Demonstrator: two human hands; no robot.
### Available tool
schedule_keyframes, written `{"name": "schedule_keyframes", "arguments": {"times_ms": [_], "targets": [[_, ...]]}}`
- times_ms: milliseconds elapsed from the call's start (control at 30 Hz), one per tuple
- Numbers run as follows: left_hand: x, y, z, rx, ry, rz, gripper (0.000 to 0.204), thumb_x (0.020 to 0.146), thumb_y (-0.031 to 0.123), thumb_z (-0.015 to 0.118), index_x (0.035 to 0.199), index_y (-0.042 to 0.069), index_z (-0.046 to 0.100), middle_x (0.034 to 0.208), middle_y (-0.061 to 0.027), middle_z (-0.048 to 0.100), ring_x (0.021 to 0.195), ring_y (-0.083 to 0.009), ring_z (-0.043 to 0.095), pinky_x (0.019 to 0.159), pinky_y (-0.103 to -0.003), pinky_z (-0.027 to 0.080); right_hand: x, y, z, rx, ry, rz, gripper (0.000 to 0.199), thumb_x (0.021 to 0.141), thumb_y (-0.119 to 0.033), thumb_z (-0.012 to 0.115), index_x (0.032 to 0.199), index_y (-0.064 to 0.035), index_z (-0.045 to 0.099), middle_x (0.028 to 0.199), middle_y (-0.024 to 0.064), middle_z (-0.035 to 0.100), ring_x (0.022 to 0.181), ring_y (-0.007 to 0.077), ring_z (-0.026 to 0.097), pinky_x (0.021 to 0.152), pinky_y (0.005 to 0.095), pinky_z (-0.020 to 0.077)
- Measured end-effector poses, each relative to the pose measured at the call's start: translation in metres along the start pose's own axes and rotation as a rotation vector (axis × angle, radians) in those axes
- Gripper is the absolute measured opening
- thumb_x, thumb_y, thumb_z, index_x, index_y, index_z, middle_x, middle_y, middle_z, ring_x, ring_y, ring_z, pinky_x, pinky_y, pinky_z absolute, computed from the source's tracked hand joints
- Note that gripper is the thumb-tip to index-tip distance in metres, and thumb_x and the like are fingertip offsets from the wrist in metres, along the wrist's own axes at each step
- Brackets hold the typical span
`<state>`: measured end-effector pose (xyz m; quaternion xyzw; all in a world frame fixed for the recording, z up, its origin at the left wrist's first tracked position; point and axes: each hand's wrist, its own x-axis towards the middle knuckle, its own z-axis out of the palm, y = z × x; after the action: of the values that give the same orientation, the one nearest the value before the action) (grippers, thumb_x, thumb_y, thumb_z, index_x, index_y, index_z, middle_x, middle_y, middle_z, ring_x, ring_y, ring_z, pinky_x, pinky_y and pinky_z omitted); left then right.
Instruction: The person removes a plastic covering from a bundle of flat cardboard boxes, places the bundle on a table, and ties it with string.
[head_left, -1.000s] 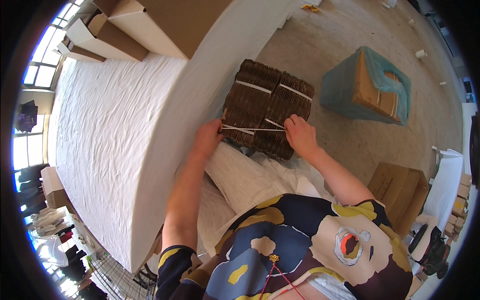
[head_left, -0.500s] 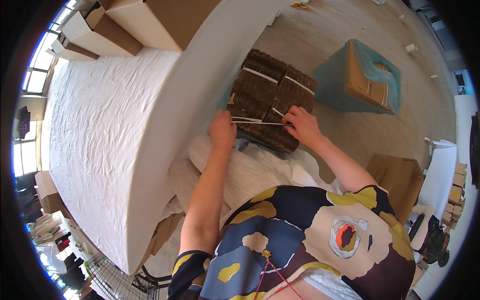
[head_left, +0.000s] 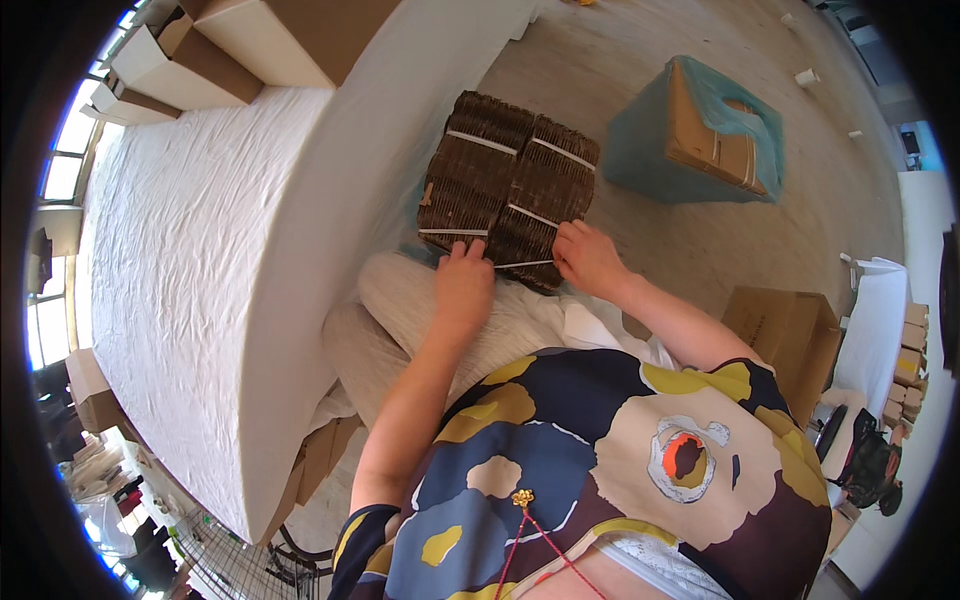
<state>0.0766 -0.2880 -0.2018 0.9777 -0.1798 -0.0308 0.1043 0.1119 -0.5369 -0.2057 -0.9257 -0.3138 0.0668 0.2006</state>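
In front of my knees stands a stack of dark brown, ridged bundles (head_left: 475,180), which look made of thin strips packed tightly. They lie in two columns side by side, bound with white bands (head_left: 565,153). A thin white strap (head_left: 523,265) runs between my hands across the near end of the stack. My left hand (head_left: 465,287) is closed at the strap's left end, its fingertips against the near left bundle. At the near right corner, my right hand (head_left: 590,258) pinches the other end with curled fingers. What lies inside each grip is partly hidden.
A table under a white cloth (head_left: 190,270) runs along my left, with open cardboard boxes (head_left: 185,65) at its far end. Beyond the stack, right, a carton in blue plastic (head_left: 640,140) stands on the floor. Another cardboard box (head_left: 780,325) sits near my right elbow. A person (head_left: 868,460) is far right.
Both hands have come nearer to me, and the left has rolled knuckles-up. The strap between them now crosses lower, by the stack's near edge. The whole view has shifted slightly.
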Motion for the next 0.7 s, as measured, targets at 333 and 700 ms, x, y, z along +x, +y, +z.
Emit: {"name": "schedule_keyframes", "arguments": {"times_ms": [333, 700], "targets": [[-0.002, 0.033, -0.002, -0.101, -0.187, 0.026, 0.016, 0.078, 0.015, 0.069, 0.091, 0.006, 0.070, 0.096, -0.0081, 0.062, 0.090, -0.0287, 0.066, 0.078, -0.043, 0.052, -0.018, -0.005, -0.006, 0.075, -0.130, 0.074, 0.025, 0.068, -0.022, 0.078, 0.083, -0.0078, 0.063, 0.099, 0.0055, 0.056, 0.102, 0.0272, 0.055, 0.075, 0.0418, 0.0525], [-0.004, 0.040, 0.005, -0.204, -0.380, 0.015, 0.025, 0.084, 0.022, 0.064, 0.108, 0.017, 0.072, 0.104, -0.0051, 0.067, 0.097, -0.0288, 0.067, 0.083, -0.045, 0.053, -0.047, 0.003, 0.012, -0.144, -0.001, -0.072, 0.028, 0.062, -0.022, 0.079, 0.082, -0.0098, 0.063, 0.097, 0.0030, 0.057, 0.099, 0.0241, 0.053, 0.076, 0.0382, 0.0485]]}}
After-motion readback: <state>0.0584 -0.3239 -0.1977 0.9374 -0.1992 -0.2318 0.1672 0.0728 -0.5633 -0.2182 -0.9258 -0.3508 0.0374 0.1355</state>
